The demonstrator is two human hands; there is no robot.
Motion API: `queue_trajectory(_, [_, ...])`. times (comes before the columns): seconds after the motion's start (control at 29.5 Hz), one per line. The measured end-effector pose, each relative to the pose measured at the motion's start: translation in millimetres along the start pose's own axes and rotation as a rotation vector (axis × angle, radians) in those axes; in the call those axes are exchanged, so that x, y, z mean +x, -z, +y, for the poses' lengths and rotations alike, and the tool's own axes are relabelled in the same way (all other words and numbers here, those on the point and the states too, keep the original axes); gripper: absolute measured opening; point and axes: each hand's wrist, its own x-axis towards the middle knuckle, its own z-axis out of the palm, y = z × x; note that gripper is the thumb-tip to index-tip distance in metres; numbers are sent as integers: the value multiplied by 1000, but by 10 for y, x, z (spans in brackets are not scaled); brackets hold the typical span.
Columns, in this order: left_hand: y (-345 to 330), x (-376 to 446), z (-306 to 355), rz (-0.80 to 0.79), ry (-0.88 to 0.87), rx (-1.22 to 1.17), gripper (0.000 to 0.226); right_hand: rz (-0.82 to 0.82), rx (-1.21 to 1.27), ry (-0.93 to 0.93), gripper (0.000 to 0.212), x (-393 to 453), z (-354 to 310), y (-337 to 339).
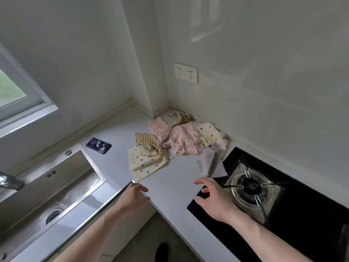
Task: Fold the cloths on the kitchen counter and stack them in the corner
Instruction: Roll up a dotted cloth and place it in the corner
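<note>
Several crumpled cloths lie in a loose heap on the white counter (170,182) towards the corner. A cream dotted cloth (145,163) is nearest, with a tan checked cloth (149,143) over its far edge. Behind lie a pink dotted cloth (184,140), another cream dotted one (211,136) and a second tan checked one (179,117). A pale grey cloth (210,164) overlaps the hob's edge. My left hand (135,195) hovers at the counter's front edge with relaxed fingers, holding nothing. My right hand (213,197) is spread open above the hob's near corner, just short of the grey cloth.
A black gas hob (294,210) with a burner (251,186) fills the right side. A steel sink (62,186) with a tap (10,182) lies to the left. A dark blue card (98,145) rests behind the sink. A wall socket (186,72) sits above the corner.
</note>
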Motion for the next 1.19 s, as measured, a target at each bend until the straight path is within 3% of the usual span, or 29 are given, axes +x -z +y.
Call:
queue_trajectory(0.24, [56, 1012, -412, -167, 27, 247, 48, 130, 108, -159, 50, 327, -57, -346])
queue_trajectory(0.51, [202, 1602, -720, -343, -101, 421, 48, 230, 160, -308, 48, 610, -304, -867])
queue_trajectory(0.68, [331, 1757, -847, -322, -199, 462, 65, 298, 170, -372, 46, 624, -423, -1063])
queue_trajectory(0.75, [416, 1777, -820, -313, -248, 457, 63, 301, 173, -400, 44, 617, -468, -1108])
queue_trajectory(0.98, [926, 1624, -227, -41, -481, 97, 14, 381, 153, -438, 47, 682, -635, -1139])
queue_trajectory(1.19, [1397, 1294, 356, -209, -578, -156, 9, 399, 99, -386, 55, 755, -740, -1109])
